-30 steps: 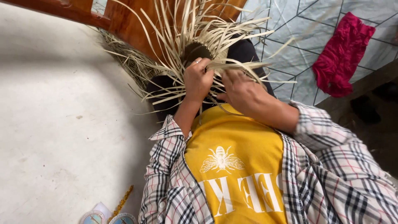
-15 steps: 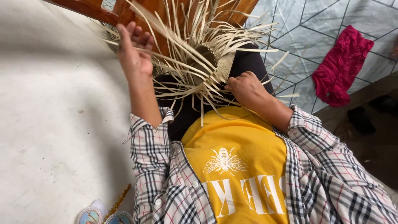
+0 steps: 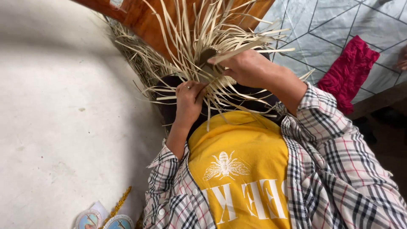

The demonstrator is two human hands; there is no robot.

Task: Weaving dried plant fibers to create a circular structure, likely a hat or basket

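- Since half a second ago the left hand (image 3: pixel 188 99) has dropped from up by the wooden chair (image 3: pixel 146 23) back to the near edge of the half-woven straw piece (image 3: pixel 210 59), and the right hand (image 3: pixel 246 65) has lifted from the near edge to the top of the weave.
- The left hand has its fingers curled shut around a few pale straw strips (image 3: pixel 169 91) at the left near edge of the woven piece; a ring shows on one finger.
- The right hand lies over the middle of the woven piece, fingers bent and pinching a flat strip that juts out toward the chair side; how firmly it grips I cannot tell.
- The woven piece rests on the person's lap, just in front of the yellow shirt (image 3: pixel 239 157), with loose strip ends fanning out all round its dark hollow centre.
- Behind the woven piece stands the reddish-brown chair, with a heap of loose straw (image 3: pixel 135 63) at its foot.
- To the right of the woven piece, well apart, a crimson cloth (image 3: pixel 349 70) lies on a pale sheet with geometric lines (image 3: pixel 313 25).
- Left of the woven piece is bare pale floor (image 3: pixel 55 127); near its bottom edge lie two round printed discs (image 3: pixel 106 221) and a gold tinsel stick (image 3: pixel 118 203).
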